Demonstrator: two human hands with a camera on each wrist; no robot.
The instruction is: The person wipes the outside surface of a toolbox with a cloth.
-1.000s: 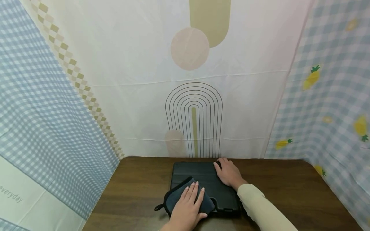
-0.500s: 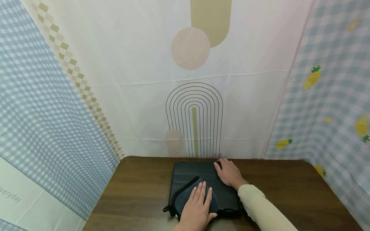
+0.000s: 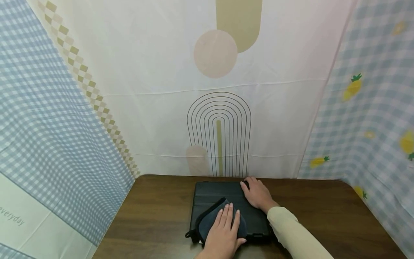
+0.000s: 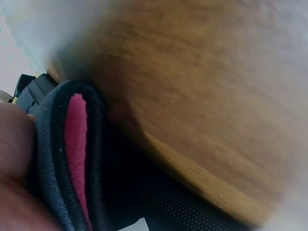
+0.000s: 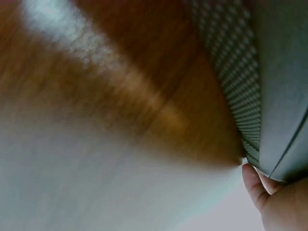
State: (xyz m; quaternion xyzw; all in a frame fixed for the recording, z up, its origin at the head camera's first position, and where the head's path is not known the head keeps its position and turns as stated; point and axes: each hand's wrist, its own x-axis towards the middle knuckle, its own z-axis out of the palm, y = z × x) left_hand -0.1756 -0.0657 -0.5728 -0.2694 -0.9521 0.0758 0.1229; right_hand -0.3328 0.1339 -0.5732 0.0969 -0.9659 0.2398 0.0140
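A black plastic case [image 3: 213,190] with a ridged lid lies flat on the wooden table. On its near left part lies a folded blue-grey cleaning cloth [image 3: 206,225] with black edging and a hanging loop. My left hand [image 3: 223,232] rests on the cloth with straight fingers, palm down. In the left wrist view, the cloth's fold shows a pink lining [image 4: 76,144]. My right hand [image 3: 257,194] grips the case's far right corner, thumb on the lid and fingers over the edge. The right wrist view shows those fingers [image 5: 254,185] at the end of the case's dotted side [image 5: 231,82].
The brown wooden table [image 3: 152,216] extends to the left and right of the case. A white printed curtain [image 3: 284,126] hangs right behind its far edge. Checked cloths [image 3: 64,126] hang along both sides.
My left hand has slid to the right across the lid, carrying the cloth along, mostly in the first half second. My right hand keeps its place on the corner of the case.
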